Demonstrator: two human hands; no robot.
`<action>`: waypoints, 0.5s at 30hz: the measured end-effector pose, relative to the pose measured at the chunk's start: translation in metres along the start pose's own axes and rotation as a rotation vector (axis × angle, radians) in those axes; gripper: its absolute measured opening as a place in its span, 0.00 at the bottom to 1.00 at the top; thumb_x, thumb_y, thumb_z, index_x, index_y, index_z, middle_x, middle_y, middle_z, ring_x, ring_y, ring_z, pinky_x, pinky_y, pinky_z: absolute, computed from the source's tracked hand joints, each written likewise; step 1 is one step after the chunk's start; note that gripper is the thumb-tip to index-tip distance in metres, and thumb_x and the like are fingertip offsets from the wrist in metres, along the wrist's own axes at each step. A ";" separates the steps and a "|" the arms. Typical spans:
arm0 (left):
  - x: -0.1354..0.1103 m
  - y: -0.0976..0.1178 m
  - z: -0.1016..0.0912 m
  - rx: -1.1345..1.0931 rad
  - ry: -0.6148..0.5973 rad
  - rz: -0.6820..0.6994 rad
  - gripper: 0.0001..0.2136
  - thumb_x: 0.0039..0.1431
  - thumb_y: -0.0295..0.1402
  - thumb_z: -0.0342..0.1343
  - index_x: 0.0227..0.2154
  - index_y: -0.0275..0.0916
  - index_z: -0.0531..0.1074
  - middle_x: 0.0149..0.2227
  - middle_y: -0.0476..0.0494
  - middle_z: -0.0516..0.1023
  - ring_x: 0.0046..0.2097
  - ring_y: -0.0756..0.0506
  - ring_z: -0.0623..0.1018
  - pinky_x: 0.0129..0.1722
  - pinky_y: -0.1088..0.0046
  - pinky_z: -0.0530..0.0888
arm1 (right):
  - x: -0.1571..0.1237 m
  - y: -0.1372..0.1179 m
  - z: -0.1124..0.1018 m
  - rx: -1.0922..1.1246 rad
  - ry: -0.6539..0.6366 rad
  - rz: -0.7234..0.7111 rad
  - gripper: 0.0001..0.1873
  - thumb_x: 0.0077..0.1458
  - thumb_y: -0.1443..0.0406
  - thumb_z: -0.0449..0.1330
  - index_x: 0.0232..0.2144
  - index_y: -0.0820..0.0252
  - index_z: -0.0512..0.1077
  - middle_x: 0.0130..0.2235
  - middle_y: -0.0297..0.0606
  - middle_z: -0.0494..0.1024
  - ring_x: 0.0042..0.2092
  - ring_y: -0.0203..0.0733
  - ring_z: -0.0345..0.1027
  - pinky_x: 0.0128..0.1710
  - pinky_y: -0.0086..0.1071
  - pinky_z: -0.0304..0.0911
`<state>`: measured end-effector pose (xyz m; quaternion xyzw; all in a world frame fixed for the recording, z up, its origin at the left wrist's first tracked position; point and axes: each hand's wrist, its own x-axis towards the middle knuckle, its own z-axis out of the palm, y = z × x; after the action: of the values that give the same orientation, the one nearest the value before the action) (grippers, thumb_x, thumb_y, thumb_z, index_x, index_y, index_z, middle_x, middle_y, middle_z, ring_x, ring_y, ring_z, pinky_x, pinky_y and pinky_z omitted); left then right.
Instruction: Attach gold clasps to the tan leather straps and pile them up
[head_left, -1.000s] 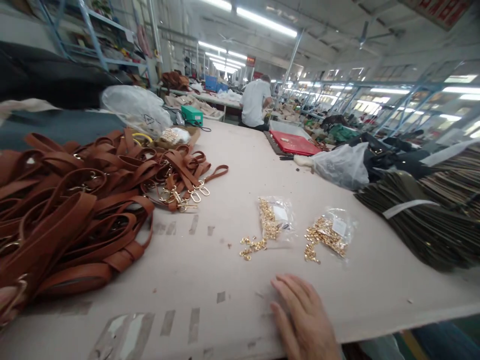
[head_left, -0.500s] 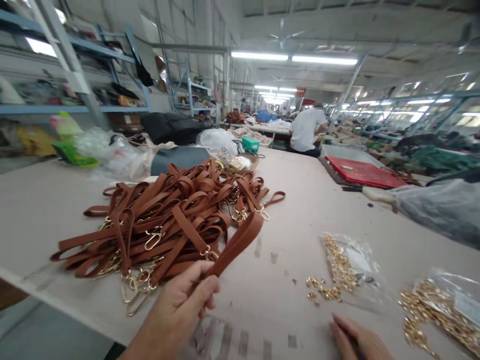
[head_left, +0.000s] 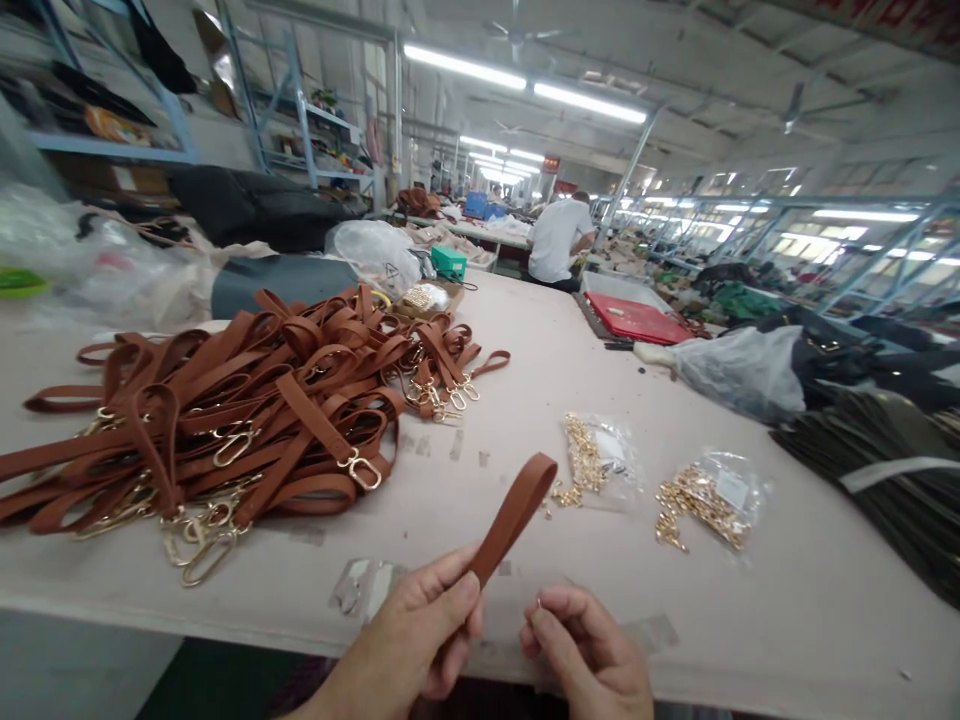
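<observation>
Between the thumb and fingers of my left hand (head_left: pixel 435 620) is a brown strap (head_left: pixel 517 515), folded into a loop that points up and to the right. Its lower end is hidden in the hand. Just to the right, my right hand (head_left: pixel 589 645) is closed in a pinch. A tiny glint shows at its fingertips, too small to name. A big heap of brown straps (head_left: pixel 300 360) with gold-coloured clips (head_left: pixel 362 470) spreads over the left of the table. Beyond my right hand lie two clear bags of small gold metal pieces (head_left: pixel 589 455), some spilled out.
A red tray-like object (head_left: pixel 637 318) and a pale-handled tool (head_left: pixel 654 354) lie along the right side of the table. Dark stacked material (head_left: pixel 877 490) sits at the right edge. A green box (head_left: pixel 448 263) stands behind the heap. Farther back is a person (head_left: pixel 556 238) in white.
My right hand has come from beside the gold pieces to near my left hand, its fingers now pinched. The view has turned right; the loop is still in my left hand.
</observation>
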<state>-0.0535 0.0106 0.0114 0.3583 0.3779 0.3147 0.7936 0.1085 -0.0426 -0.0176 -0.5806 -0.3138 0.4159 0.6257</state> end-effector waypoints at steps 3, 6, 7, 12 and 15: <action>-0.001 -0.008 0.008 0.224 -0.055 0.096 0.20 0.54 0.38 0.60 0.50 0.39 0.71 0.21 0.58 0.61 0.21 0.54 0.57 0.21 0.79 0.55 | -0.005 0.001 0.000 0.136 0.008 0.096 0.20 0.38 0.52 0.75 0.25 0.59 0.77 0.20 0.34 0.77 0.22 0.34 0.69 0.24 0.25 0.66; -0.003 -0.011 0.014 0.499 -0.018 0.193 0.14 0.54 0.31 0.56 0.45 0.39 0.69 0.29 0.52 0.72 0.31 0.48 0.71 0.34 0.74 0.66 | -0.010 0.000 0.000 0.257 -0.004 0.144 0.20 0.35 0.53 0.76 0.25 0.58 0.77 0.21 0.33 0.78 0.22 0.32 0.69 0.25 0.23 0.66; -0.003 -0.012 0.015 0.578 0.033 0.219 0.11 0.56 0.31 0.53 0.43 0.39 0.68 0.31 0.50 0.74 0.35 0.45 0.73 0.38 0.72 0.68 | -0.012 -0.001 -0.001 0.280 -0.009 0.143 0.19 0.35 0.53 0.76 0.25 0.58 0.78 0.21 0.33 0.78 0.22 0.32 0.69 0.24 0.23 0.66; -0.003 -0.014 0.013 0.854 0.055 0.358 0.08 0.64 0.35 0.44 0.38 0.42 0.68 0.31 0.47 0.74 0.35 0.43 0.73 0.39 0.70 0.67 | -0.018 0.001 -0.005 0.309 -0.021 0.089 0.17 0.39 0.55 0.76 0.26 0.58 0.78 0.22 0.34 0.79 0.22 0.32 0.70 0.25 0.24 0.66; -0.003 -0.014 0.012 0.778 -0.060 0.322 0.12 0.67 0.38 0.42 0.39 0.40 0.70 0.34 0.46 0.73 0.36 0.45 0.72 0.39 0.72 0.68 | -0.020 0.008 -0.007 0.313 -0.092 0.076 0.14 0.43 0.56 0.74 0.26 0.59 0.78 0.23 0.35 0.79 0.23 0.33 0.71 0.26 0.25 0.67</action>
<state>-0.0419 -0.0029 0.0070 0.6947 0.3843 0.2579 0.5506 0.1039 -0.0635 -0.0245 -0.4678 -0.2515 0.5091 0.6774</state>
